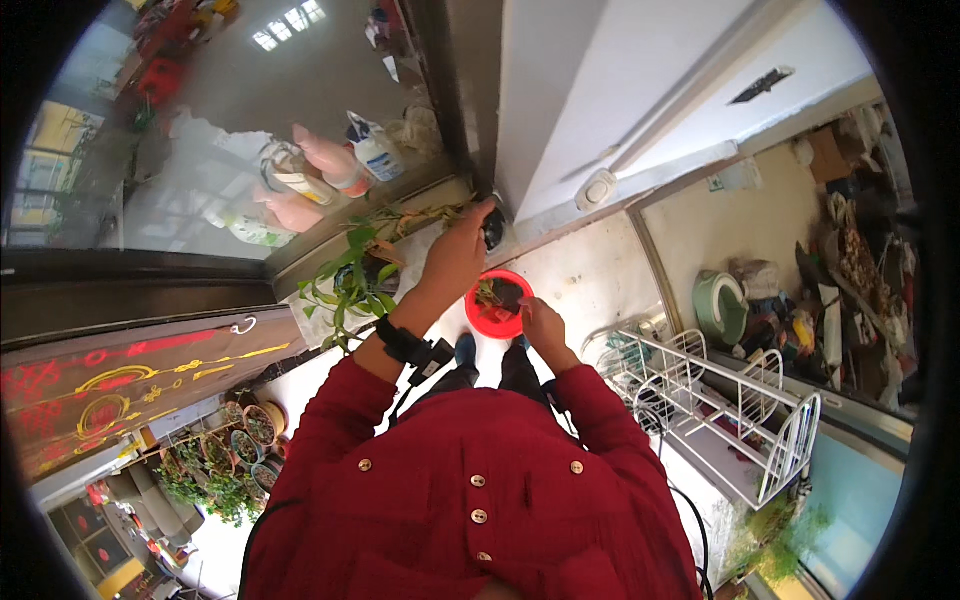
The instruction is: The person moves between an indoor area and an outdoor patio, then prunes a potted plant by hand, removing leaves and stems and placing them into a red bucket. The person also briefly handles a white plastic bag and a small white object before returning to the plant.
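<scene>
My left hand (456, 251) reaches forward over a ledge beside a window, its fingers at a dark round pot (493, 227) in the corner; whether they grip it or the plant stems there is hidden. Just below and to the right, my right hand (545, 328) is at the rim of a red plastic basin (474, 306), its fingers curled. Inside the basin lie dark soil (508, 293) and some green and withered leaves (489, 294). A leafy green potted plant (358, 281) stands on the ledge to the left of my left wrist.
Bottles, including a white one (379, 156), show behind the window glass. A white wire rack (720, 405) stands at right. Several potted plants (247, 446) are at lower left. A green plastic tub (718, 307) sits among clutter at far right. A white wall (637, 82) rises ahead.
</scene>
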The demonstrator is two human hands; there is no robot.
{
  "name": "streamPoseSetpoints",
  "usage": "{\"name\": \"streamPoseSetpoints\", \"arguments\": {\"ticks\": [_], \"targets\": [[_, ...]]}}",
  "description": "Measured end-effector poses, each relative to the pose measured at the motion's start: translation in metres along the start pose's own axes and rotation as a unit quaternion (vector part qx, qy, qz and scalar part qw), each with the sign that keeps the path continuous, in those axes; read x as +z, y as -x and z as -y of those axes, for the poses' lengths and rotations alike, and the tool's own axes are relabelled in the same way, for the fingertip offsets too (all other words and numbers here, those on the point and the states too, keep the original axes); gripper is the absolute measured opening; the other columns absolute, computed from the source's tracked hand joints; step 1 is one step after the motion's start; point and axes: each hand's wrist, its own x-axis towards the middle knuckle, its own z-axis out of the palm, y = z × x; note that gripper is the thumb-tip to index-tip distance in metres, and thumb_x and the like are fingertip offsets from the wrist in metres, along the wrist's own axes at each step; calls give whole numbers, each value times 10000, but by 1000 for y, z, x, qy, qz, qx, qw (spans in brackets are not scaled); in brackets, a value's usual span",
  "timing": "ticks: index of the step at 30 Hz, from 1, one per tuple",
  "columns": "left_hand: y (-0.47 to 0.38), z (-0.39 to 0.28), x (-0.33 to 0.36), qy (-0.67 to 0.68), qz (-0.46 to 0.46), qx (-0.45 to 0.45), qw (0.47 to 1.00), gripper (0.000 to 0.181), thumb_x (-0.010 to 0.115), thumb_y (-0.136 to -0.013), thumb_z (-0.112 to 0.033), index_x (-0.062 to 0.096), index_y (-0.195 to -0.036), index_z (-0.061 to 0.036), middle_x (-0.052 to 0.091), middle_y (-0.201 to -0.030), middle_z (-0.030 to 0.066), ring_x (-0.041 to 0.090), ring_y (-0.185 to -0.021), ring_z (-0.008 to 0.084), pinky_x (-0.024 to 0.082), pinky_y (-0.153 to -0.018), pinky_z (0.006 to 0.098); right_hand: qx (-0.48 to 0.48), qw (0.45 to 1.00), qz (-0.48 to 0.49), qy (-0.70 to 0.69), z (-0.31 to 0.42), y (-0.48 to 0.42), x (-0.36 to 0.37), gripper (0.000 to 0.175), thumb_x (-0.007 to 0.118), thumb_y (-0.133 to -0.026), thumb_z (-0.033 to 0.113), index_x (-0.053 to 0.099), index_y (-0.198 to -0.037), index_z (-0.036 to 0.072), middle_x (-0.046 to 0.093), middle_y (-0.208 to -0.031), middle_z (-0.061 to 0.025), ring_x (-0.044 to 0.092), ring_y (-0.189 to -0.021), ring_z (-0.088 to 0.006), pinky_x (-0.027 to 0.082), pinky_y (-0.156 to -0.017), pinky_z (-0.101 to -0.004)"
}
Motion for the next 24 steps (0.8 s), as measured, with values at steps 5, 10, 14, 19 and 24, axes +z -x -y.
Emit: {"name": "streamPoseSetpoints", "arguments": {"ticks": [5,10,14,19,24], "targets": [[1,0,5,-29,-28,47,998,418,516,-969,-80,530,-1387,-75,659,-1260,206,656,-1130,368,529,-943,458,-224,961,-79,-144,136,-37,-118,161,646,-928,93,699,-1080,90,690,-1048,-123,705,-895,-344,577,-768,-412],[17,-1,6,-121,-16,81,989,254,599,-916,-136,670,-1147,-58,714,-1090,153,702,-954,358,562,-790,468,-325,942,-85,10,229,-81,-160,225,725,-863,159,714,-1079,97,666,-1106,-95,721,-871,-316,580,-709,-416],[19,-2,10,-179,-36,87,979,215,623,-900,-148,679,-1087,-59,721,-1016,144,707,-912,344,566,-750,460,-331,920,-3,211,237,-114,-137,265,733,-831,205,700,-1075,105,685,-1067,-99,724,-851,-318,578,-680,-436],[19,-6,12,-189,17,83,978,258,639,-845,-91,687,-1095,-53,698,-1109,145,693,-990,327,578,-739,445,-311,927,-46,205,205,-136,-127,196,696,-858,202,667,-1023,101,691,-967,-103,714,-799,-336,568,-662,-465],[33,-6,5,-203,-13,148,968,377,644,-792,-38,705,-1156,-113,667,-1263,60,581,-1258,304,573,-883,412,-278,947,-116,109,188,-123,-131,142,670,-900,188,658,-1006,94,695,-956,-114,695,-763,-368,558,-622,-462]]}}
